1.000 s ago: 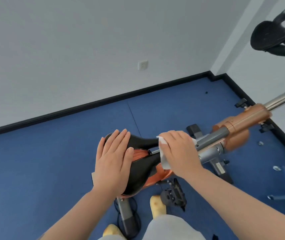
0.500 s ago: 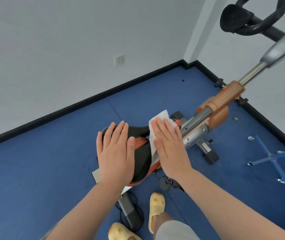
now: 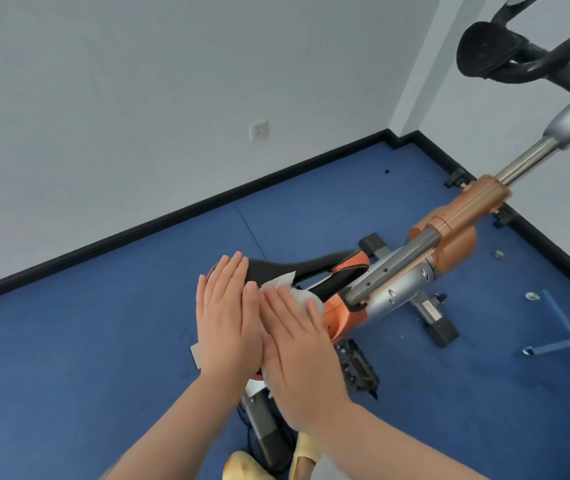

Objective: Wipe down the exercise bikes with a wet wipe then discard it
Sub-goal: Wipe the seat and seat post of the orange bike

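An orange and grey exercise bike [image 3: 450, 223] stands on the blue floor, its black saddle [image 3: 314, 266] just below me. My left hand [image 3: 226, 320] lies flat on the saddle's rear, fingers together. Beside it, my right hand [image 3: 297, 344] presses a white wet wipe [image 3: 282, 284] flat against the saddle; only the wipe's edges show past my fingers. The black handlebars [image 3: 519, 60] rise at the top right on a silver post.
A black pedal [image 3: 359, 365] sticks out under the frame. A blue metal stand [image 3: 567, 341] lies on the floor at the right. My yellow slippers [image 3: 242, 467] are at the bottom. The white walls with black skirting and a socket [image 3: 258, 129] close the corner.
My right hand has slid the wipe back along the saddle, from the nose toward the rear, ending next to my left hand. The left hand has stayed on the saddle.
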Available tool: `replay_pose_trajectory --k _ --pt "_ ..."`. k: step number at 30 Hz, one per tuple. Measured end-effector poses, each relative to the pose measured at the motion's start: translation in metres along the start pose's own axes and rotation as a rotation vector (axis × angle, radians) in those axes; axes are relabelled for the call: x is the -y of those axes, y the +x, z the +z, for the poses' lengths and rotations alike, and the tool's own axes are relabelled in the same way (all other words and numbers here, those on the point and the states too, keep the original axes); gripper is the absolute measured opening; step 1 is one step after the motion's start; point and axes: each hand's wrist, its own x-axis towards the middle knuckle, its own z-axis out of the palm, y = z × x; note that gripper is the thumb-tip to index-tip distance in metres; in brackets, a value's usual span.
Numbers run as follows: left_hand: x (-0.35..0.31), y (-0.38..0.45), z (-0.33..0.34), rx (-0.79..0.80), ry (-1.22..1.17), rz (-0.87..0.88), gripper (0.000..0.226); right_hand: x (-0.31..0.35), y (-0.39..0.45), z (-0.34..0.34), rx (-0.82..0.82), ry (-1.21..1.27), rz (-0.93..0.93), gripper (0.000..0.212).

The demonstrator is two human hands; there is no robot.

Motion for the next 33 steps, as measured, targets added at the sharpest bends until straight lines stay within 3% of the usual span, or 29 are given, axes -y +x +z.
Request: replay_pose_trajectory --k 4,10,15,18,20,25,28,33 --pt "0.003 -0.001 -0.001 -0.001 -0.031 -0.014 0.061 -0.032 0.005 -0.010 0.025 -0.057 -0.174 0.049" --pt "-0.001 0.001 -0.002 0.050 0.108 0.027 0.060 -0.104 0.044 -0.026 0.020 -0.149 -0.032 0.056" --pt "-0.001 -0.001 -0.002 0.092 0.196 0.067 0.053 -0.098 0.077 -0.027 -0.222 0.460 0.473 0.030" --pt "-0.001 -0.002 -0.002 0.082 0.187 0.053 0.057 -0.051 0.060 -0.021 -0.268 0.591 0.710 0.056" --pt "-0.002 -0.001 -0.002 0.083 0.170 0.045 0.059 -0.024 0.050 -0.015 -0.240 0.638 0.757 0.069" --pt "0.001 0.002 -0.004 0.107 0.076 0.034 0.052 -0.031 0.071 -0.026 -0.351 0.899 1.018 0.064" --pt "0.009 0.004 -0.009 0.149 0.045 0.097 0.055 -0.009 0.059 -0.014 -0.272 0.820 1.005 0.048" --pt "0.038 0.015 -0.029 0.305 0.036 0.335 0.051 0.029 0.028 0.028 -0.294 0.709 0.877 0.024"
